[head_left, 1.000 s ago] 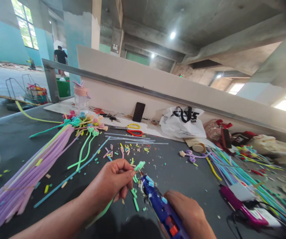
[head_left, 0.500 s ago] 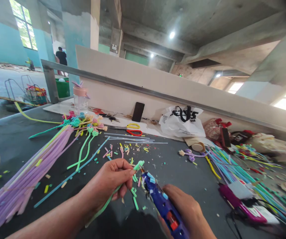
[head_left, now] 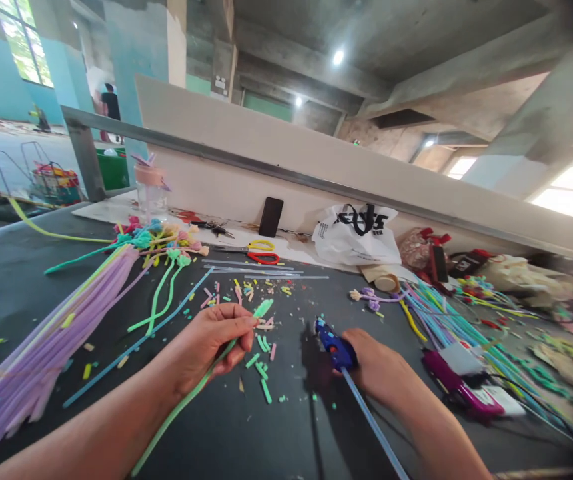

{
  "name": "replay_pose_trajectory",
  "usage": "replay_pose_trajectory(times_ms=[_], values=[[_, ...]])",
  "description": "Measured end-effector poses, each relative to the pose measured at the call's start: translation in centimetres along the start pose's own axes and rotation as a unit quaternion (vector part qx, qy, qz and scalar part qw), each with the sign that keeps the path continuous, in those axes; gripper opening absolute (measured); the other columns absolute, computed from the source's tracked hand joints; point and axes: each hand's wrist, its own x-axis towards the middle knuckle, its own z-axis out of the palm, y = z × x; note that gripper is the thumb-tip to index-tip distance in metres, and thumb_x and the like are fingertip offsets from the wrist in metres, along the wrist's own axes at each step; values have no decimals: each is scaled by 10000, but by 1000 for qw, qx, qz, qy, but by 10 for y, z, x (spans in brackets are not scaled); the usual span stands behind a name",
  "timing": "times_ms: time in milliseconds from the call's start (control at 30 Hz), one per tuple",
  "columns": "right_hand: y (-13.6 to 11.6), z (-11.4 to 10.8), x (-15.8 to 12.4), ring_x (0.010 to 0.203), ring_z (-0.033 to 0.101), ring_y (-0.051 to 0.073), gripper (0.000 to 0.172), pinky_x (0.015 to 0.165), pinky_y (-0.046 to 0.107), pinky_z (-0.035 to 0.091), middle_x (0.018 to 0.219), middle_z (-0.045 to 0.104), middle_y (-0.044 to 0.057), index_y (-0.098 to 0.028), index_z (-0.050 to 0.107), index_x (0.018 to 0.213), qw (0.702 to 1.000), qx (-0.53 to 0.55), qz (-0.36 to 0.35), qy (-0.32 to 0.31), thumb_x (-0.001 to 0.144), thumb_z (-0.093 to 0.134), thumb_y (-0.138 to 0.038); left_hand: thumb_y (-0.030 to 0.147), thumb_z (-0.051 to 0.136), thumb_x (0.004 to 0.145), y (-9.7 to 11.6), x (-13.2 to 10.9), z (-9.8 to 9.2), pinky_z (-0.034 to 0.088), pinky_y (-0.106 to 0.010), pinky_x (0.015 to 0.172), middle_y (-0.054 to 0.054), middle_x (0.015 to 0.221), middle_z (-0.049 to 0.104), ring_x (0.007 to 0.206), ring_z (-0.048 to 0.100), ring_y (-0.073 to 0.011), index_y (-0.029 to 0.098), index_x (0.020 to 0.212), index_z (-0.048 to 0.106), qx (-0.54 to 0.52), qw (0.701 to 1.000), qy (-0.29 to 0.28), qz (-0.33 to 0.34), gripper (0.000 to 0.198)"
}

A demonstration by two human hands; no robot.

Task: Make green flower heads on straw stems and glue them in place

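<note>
A light green fuzzy stem point(head_left: 179, 408) is pinched in my left hand point(head_left: 221, 337), its knobbly tip point(head_left: 263, 308) standing out past the fingertips. My right hand point(head_left: 374, 360) is wrapped round a blue hot glue gun point(head_left: 335, 345), with a long clear glue stick point(head_left: 374, 420) trailing from its back end. The gun's nozzle is apart from the stem. Short green cut pieces point(head_left: 265, 391) lie on the dark tabletop point(head_left: 246, 433) between my hands, with pink and yellow bits farther back.
At left lies a bundle of purple stems point(head_left: 66, 333). Scissors point(head_left: 262, 257), loose glue sticks point(head_left: 271, 272), a phone point(head_left: 271, 217) and a white bag point(head_left: 356, 235) line the back. On the right are blue stems point(head_left: 446, 313) and a magenta device point(head_left: 459, 383) with cables. A person point(head_left: 110, 107) stands far off.
My right hand has drawn the glue gun back to the right, away from the green stem's tip. My left hand keeps its pinch on the stem. The view has shifted slightly.
</note>
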Motion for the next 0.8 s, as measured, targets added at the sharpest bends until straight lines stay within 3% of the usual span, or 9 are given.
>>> replay_pose_trajectory(times_ms=[100, 233, 333, 400, 467, 567, 667, 800], values=[[16, 5, 4, 887, 593, 226, 277, 733, 297, 388, 971, 609, 73, -169, 577, 960, 999, 7, 15, -45, 684, 574, -149, 309, 652, 732, 0, 0, 0, 207, -102, 272, 46, 531, 523, 333, 369, -8, 152, 613, 497, 0, 1000, -3, -8, 251], [20, 2, 2, 1012, 555, 256, 436, 802, 360, 378, 1106, 597, 91, -183, 564, 1083, 998, 2, 19, -58, 662, 521, -77, 303, 653, 733, 3, -1, 0, 218, -102, 274, 43, 537, 544, 332, 379, -10, 154, 629, 503, -4, 1000, -15, -7, 235], [-6, -6, -4, 1092, 501, 286, 473, 861, 428, 335, 1197, 577, 95, -209, 558, 1117, 998, -33, 25, 37, 673, 516, -53, 297, 644, 742, 3, -2, 1, 211, -98, 271, 44, 524, 542, 330, 378, -9, 153, 618, 495, 4, 1000, -13, -10, 242], [-38, -8, -10, 970, 557, 238, 229, 827, 379, 352, 1014, 648, 65, -210, 609, 957, 996, -2, -27, 86, 779, 497, -120, 295, 634, 750, 2, -3, 2, 211, -98, 269, 42, 522, 545, 330, 381, -12, 154, 630, 498, 11, 1000, -17, -14, 230], [-74, -3, -17, 765, 590, 175, 126, 725, 306, 366, 783, 659, 10, -210, 610, 761, 994, 54, -66, 67, 818, 512, -153, 298, 628, 754, 0, -3, 4, 214, -101, 269, 37, 538, 561, 332, 389, -18, 159, 663, 505, 17, 1000, -22, -14, 207], [-115, 13, -23, 720, 592, 177, 52, 654, 280, 339, 741, 666, -9, -208, 619, 743, 995, 57, -81, 33, 750, 641, -162, 308, 629, 746, -3, -4, 6, 215, -109, 269, 34, 540, 571, 325, 389, -24, 167, 685, 502, 29, 999, -31, -23, 200], [-128, 29, -24, 671, 583, 182, 109, 630, 292, 307, 709, 667, 1, -196, 623, 730, 996, 17, -78, 34, 764, 600, -94, 309, 627, 736, -2, -5, 8, 205, -115, 271, 39, 519, 563, 320, 384, -28, 169, 676, 497, 51, 997, -37, -41, 200], [-119, 33, -22, 644, 563, 186, 237, 651, 314, 304, 699, 655, 15, -184, 610, 734, 994, -3, -100, 35, 747, 486, 18, 292, 570, 762, -3, -6, 10, 198, -118, 288, 46, 521, 557, 331, 384, -23, 172, 672, 502, 70, 996, -36, -45, 165]])
